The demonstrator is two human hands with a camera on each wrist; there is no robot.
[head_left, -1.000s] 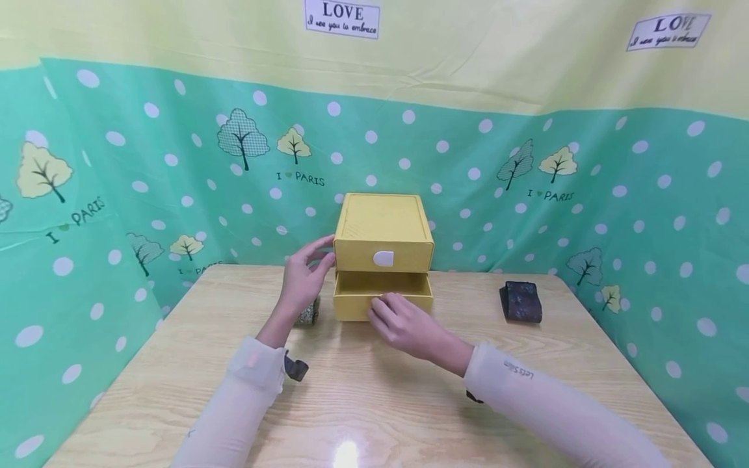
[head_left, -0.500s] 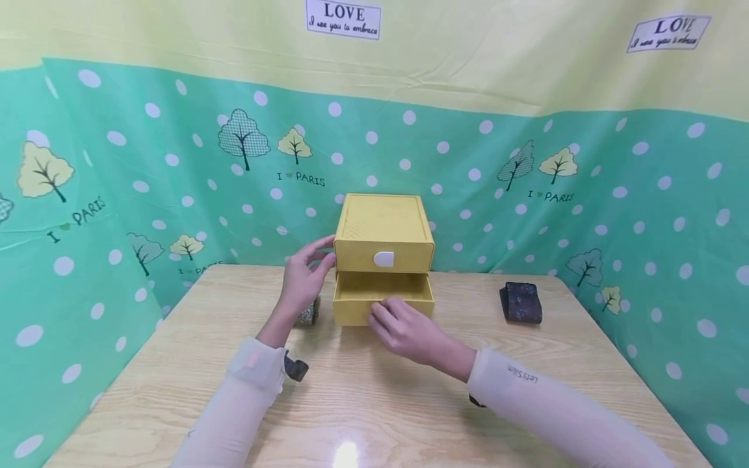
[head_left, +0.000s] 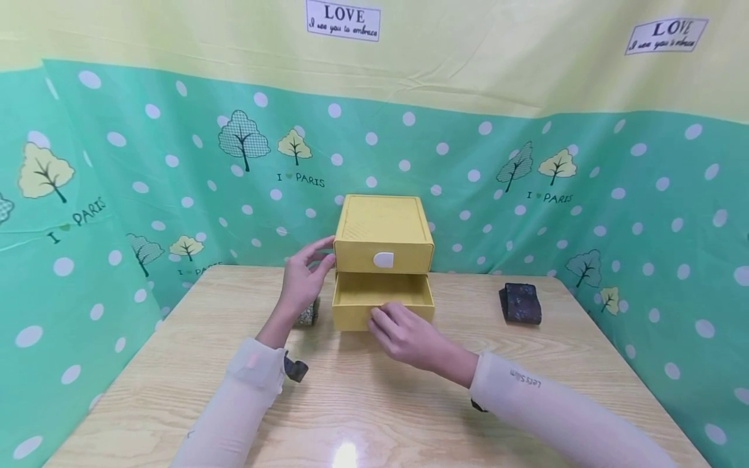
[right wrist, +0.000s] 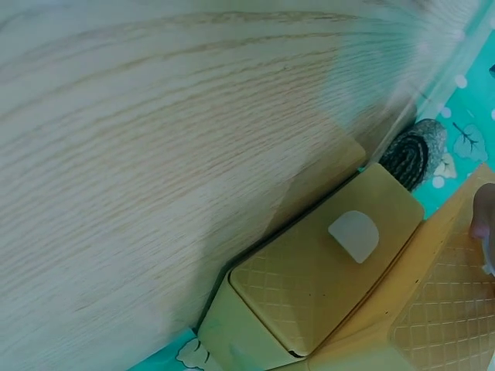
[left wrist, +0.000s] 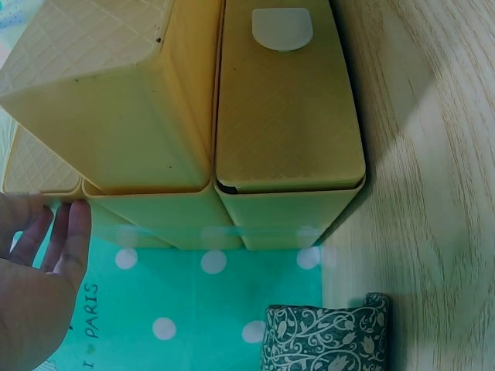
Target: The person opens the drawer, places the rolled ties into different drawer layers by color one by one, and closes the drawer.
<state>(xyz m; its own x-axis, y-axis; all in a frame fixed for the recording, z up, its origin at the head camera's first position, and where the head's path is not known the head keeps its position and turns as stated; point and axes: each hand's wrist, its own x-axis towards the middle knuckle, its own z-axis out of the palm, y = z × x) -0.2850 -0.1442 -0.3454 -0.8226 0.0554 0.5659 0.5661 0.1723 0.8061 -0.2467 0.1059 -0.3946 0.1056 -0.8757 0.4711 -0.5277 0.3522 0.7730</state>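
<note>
A yellow drawer cabinet stands at the back of the table. One of its drawers is pulled well out below the top one, and its visible inside is bare. My right hand pinches the white handle on that drawer's front with curled fingers. My left hand rests its extended fingertips against the cabinet's left side, level with the top drawer. In the left wrist view a lower drawer with its own white handle sits flush in the frame.
A rolled patterned cloth lies left of the cabinet, partly behind the left hand in the head view. Farther right on the table is a dark folded cloth. A green and yellow printed curtain hangs around the back and sides.
The drawer has slid farther out toward me, with my right hand on its handle moving along. My left hand has stayed at the cabinet's side.
</note>
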